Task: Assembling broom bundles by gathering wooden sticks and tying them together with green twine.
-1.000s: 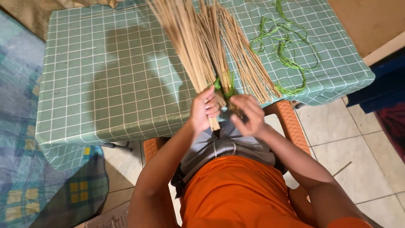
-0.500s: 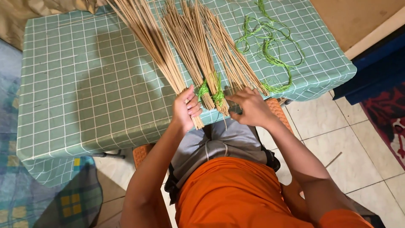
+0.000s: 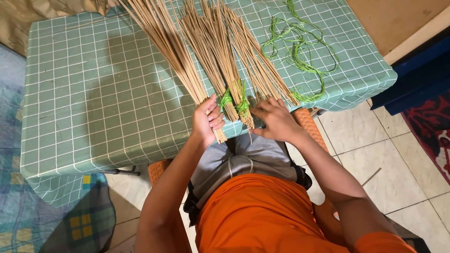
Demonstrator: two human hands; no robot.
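At the desk's (image 3: 84, 117) near edge, the left hand (image 3: 205, 122) is curling its fingers closed around the butt of a pale stick bundle (image 3: 164, 42), while the right hand (image 3: 275, 119) is resting with fingers spread open beside two bundles tied with green string (image 3: 234, 99). Compared with half a second ago, the left bundle is lying further apart from the others, all fanning toward the far edge near loose green string (image 3: 300, 61).
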